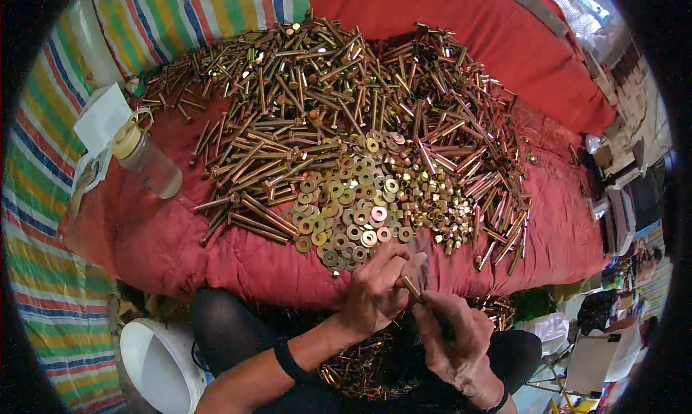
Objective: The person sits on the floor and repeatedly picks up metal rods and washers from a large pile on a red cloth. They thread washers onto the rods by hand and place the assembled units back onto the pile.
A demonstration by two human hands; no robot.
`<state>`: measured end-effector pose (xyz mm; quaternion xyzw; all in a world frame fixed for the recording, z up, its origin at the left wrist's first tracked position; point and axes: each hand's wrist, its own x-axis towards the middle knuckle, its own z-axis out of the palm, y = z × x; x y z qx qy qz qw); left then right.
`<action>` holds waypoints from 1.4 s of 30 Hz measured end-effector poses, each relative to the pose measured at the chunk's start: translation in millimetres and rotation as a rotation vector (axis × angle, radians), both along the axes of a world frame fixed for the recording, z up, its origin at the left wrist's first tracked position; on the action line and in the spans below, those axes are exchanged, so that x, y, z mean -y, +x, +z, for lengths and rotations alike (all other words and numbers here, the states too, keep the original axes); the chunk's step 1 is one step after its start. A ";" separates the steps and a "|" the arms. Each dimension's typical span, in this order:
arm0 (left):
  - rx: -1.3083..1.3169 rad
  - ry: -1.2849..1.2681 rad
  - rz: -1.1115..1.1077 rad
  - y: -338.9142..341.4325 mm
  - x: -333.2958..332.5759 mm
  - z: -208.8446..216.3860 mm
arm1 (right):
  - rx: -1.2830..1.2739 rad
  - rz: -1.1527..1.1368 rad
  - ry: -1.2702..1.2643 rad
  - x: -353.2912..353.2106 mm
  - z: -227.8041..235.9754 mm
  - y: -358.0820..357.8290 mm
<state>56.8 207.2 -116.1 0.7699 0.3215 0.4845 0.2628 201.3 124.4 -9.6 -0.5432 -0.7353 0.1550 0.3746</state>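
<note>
Just past the near edge of a red padded cloth surface (166, 248), my two hands meet around a brassy bolt (411, 286). My left hand (376, 288) is closed at its upper end, the fingertips bent around it. Lower down, my right hand (458, 335) grips it between thumb and fingers, hiding much of its length. Whether a nut or washer sits on it, I cannot tell. Right beyond my hands lie loose flat washers (357, 219), with a heap of small nuts (441, 205) to their right. A large pile of long yellowish bolts (310, 89) spreads behind both.
At left, a clear bottle with a yellowish lid (148, 158) leans near a white box (104, 118). A white bucket (155, 363) stands lower left. More bolts (353, 363) lie below my hands, between my legs. Striped sheeting (36, 197) borders the left; assorted clutter fills the right.
</note>
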 end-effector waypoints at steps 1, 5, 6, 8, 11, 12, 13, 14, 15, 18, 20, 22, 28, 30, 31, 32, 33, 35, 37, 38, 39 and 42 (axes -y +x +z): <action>0.049 0.000 -0.014 0.2 -1.4 -0.4 | 0.005 0.003 -0.004 0.4 -0.1 1.2; 0.131 -0.111 -0.017 -0.1 -2.2 -0.2 | 0.009 -0.022 0.021 3.0 0.1 2.2; 0.103 -0.061 -0.008 0.1 -1.9 0.4 | -0.007 -0.046 0.012 3.4 0.3 1.5; 0.071 0.054 0.001 0.7 -0.7 1.6 | -0.031 -0.060 -0.009 3.6 0.7 -0.3; 0.129 -0.064 -0.003 1.3 1.9 2.8 | -0.051 -0.031 -0.022 2.4 1.1 -2.2; 0.124 -0.045 0.002 1.3 1.9 2.6 | -0.058 -0.024 -0.014 2.0 1.3 -2.5; 0.115 -0.030 0.004 1.4 1.6 2.3 | -0.047 -0.031 -0.031 1.6 1.6 -2.6; 0.105 -0.015 0.006 1.7 1.2 1.9 | -0.044 -0.021 -0.007 1.6 2.1 -2.6; 0.094 0.011 0.013 2.1 0.7 1.5 | -0.022 -0.027 -0.007 1.7 2.7 -2.4; 0.092 0.055 0.028 4.3 -0.6 1.9 | 0.004 -0.011 -0.026 3.3 5.5 -1.5; 0.129 0.039 0.028 4.6 -0.1 4.5 | 0.033 0.017 -0.023 5.1 7.4 -1.4; 0.104 -0.098 0.002 3.3 -0.2 8.6 | 0.083 0.049 -0.005 7.3 8.5 -1.6; 0.085 -0.022 -0.064 0.6 -10.4 13.1 | 0.310 0.021 0.104 12.1 -1.0 1.6; 0.046 0.015 -0.039 2.6 -10.8 10.0 | 0.427 0.081 0.191 11.2 -7.1 4.5; 0.033 0.010 -0.028 3.8 -10.0 8.1 | 0.517 0.094 0.252 10.9 -9.5 5.6; 0.020 0.006 -0.017 4.9 -9.4 6.0 | 0.458 0.099 0.221 11.1 -11.3 5.3; 0.036 0.012 -0.011 5.7 -9.1 4.0 | 0.416 0.086 0.213 11.0 -12.7 4.3; 0.064 0.030 0.003 7.0 -10.2 0.6 | 0.331 0.055 0.179 10.4 -12.8 1.1; 0.077 0.114 -0.008 6.8 -14.4 -1.6 | 0.250 0.020 0.132 9.1 -10.0 -2.4; 0.078 0.149 -0.011 6.5 -15.8 -2.1 | 0.173 -0.010 0.083 8.5 -7.7 -3.9; 0.092 0.166 -0.016 5.9 -17.1 -2.2 | 0.097 -0.040 0.035 7.9 -5.2 -5.1; 0.119 0.190 -0.017 4.0 -19.6 -1.3 | -0.101 -0.134 -0.178 7.4 0.8 -6.8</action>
